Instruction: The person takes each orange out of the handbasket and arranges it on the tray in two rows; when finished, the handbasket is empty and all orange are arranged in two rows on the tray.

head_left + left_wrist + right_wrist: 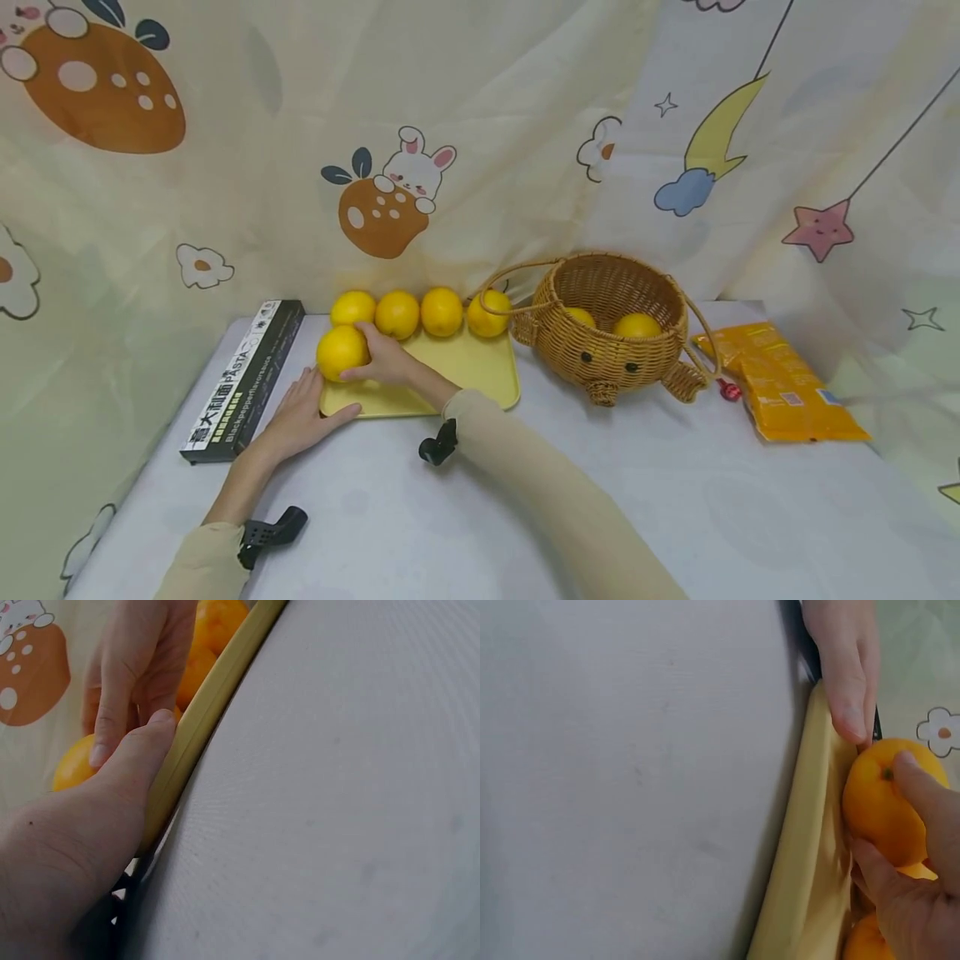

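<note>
My right hand holds an orange between thumb and fingers at the left end of the yellow tray. The right wrist view shows the fingers spread around this orange, its stem end visible. My left hand lies at the tray's front left corner, fingers extended toward the orange and thumb apart. Whether its fingertips touch the fruit is hard to tell. Several more oranges stand in a row along the tray's back edge.
Right of the tray stands a wicker basket with two oranges visible inside; its handle loop hangs over the rightmost tray orange. A black pasta box lies on the left. Farther right are an orange packet and a small red wrapped item.
</note>
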`<state>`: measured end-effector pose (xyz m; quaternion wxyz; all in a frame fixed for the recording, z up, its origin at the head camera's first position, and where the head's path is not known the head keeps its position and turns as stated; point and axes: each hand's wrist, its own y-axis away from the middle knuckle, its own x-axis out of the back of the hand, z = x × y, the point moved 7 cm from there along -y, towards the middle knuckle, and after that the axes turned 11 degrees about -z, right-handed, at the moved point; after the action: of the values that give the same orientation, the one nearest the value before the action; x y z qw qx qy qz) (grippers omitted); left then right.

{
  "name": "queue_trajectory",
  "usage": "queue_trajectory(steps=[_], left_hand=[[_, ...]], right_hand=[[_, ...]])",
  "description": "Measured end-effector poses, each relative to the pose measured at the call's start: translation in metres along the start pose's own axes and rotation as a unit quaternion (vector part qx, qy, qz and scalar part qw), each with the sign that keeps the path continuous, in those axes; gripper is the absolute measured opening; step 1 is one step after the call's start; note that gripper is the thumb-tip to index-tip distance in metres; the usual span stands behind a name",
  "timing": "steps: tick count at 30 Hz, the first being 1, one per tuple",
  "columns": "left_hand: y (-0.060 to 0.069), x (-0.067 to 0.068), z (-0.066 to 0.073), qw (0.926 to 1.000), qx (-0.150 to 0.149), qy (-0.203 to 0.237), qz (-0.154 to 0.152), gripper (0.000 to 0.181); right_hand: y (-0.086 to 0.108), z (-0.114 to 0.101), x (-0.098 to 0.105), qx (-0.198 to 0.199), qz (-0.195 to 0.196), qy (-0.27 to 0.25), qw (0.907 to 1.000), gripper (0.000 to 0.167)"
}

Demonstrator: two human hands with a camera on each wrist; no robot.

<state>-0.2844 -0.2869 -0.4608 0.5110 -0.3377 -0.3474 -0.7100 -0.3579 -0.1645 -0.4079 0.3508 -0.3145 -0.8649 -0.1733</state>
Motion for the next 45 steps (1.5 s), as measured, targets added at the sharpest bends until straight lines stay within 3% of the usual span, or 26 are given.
queue_trajectory(steps=[8,12,15,20,25,30,36,45], left_hand=[[0.0,0.003,0.003,1.0,-0.007,0.0,0.004,0.106],[0.001,0.002,0.003,1.0,-0.003,-0.003,0.006,0.107],[0.001,0.002,0.001,1.0,0.001,-0.006,0.004,0.107],[0.001,0.003,0.001,0.9999,-0.001,-0.009,0.005,0.108],[0.001,0.003,0.001,1.0,-0.005,-0.006,0.005,0.109],[0.001,0.002,0.001,1.0,-0.005,-0.004,0.005,0.108],[0.001,0.003,0.0,1.0,-0.001,-0.003,0.001,0.109],[0.0,0.003,0.001,1.0,-0.004,-0.004,0.002,0.109]], right_hand=[[0.009,-0.002,0.001,-0.016,0.028,0.011,0.9994,0.087],[0.037,-0.008,0.007,-0.015,0.021,0.004,0.9997,0.087],[0.08,-0.011,0.014,-0.002,0.006,-0.054,0.9985,0.083],[0.175,-0.006,0.027,0.035,-0.007,-0.159,0.9866,0.068],[0.26,0.012,0.041,0.033,0.018,-0.194,0.9802,0.06],[0.312,0.035,0.052,0.006,0.061,-0.193,0.9793,0.057],[0.34,0.047,0.068,0.002,0.11,-0.201,0.9735,0.053],[0.352,0.051,0.078,0.035,0.131,-0.206,0.9692,0.05]])
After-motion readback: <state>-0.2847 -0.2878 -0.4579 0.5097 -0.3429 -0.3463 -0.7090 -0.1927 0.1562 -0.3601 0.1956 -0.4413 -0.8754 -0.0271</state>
